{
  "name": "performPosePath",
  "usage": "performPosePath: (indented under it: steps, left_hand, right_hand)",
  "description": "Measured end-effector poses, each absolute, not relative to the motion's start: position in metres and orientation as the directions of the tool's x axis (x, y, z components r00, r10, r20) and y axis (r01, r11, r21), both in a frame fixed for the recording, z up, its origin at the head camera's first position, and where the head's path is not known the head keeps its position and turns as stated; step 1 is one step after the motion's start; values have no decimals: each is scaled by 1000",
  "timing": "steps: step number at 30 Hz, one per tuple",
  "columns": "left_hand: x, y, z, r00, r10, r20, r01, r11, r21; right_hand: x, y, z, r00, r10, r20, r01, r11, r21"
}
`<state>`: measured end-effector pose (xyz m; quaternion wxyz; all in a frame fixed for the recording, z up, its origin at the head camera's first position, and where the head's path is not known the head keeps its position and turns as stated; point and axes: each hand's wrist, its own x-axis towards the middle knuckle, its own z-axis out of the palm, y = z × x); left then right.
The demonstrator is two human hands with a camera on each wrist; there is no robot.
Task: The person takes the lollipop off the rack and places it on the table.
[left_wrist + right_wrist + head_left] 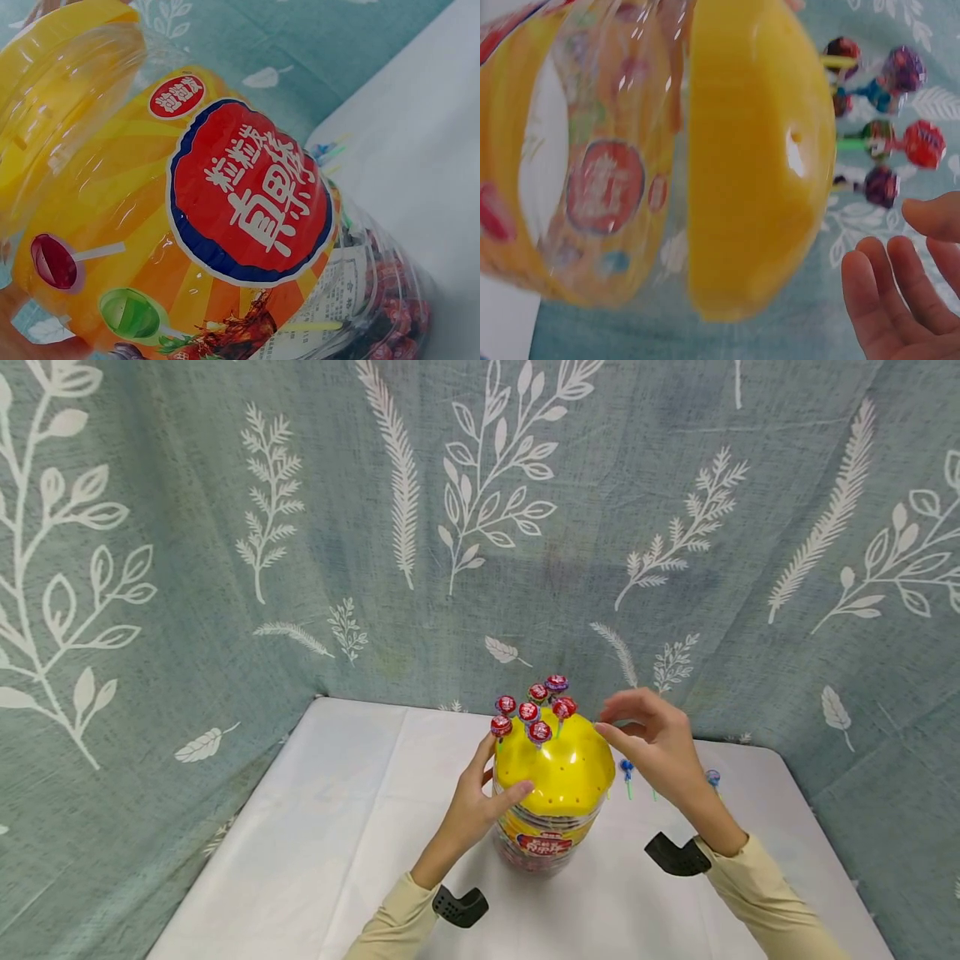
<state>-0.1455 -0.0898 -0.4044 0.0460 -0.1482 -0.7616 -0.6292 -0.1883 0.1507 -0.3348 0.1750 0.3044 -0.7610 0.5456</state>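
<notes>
A clear plastic lollipop jar with a yellow-and-red label stands on the table. Its yellow domed lid has small holes, and several wrapped lollipops stand upright by their sticks toward the far left. My left hand holds the jar by the lid's left side, thumb over the front edge. To the right of the lid, my right hand hovers in the air with loosely bent fingers. In the right wrist view, no candy shows between the fingertips. More wrapped lollipops lie inside the jar.
Blue-wrapped lollipops lie on the white-covered table right of the jar, partly behind the right hand. A leaf-patterned grey-green curtain surrounds the table at the back and sides.
</notes>
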Motion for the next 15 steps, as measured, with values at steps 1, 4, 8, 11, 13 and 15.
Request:
performPosePath:
  steps: [1, 4, 8, 11, 13, 15]
  left_hand:
    - [-146, -90, -404, -952, 168, 256, 283, 166, 945]
    - [-146, -90, -404, -952, 167, 256, 283, 167, 944]
    - [-146, -89, -404, -953, 170, 252, 279, 165, 946]
    - [-146, -89, -403, -954, 170, 248, 276, 166, 947]
    - [-146, -89, -403, -954, 168, 247, 275, 168, 947]
    - [-146, -89, -403, -955, 167, 245, 273, 170, 947]
  right_hand:
    - [-190, 149, -336, -747, -276, 604, -660, 208, -722]
    - [-191, 142, -338, -736, -280, 616, -669, 167, -724]
    - [-191, 132, -338, -726, -276, 630, -680, 146, -719]
    - [-191, 125, -338, -727, -265, 633, -679, 146, -719]
    - [-190, 121, -338, -731, -258, 631, -676, 148, -722]
    - [-191, 116, -338, -737, -249, 629, -670, 146, -728]
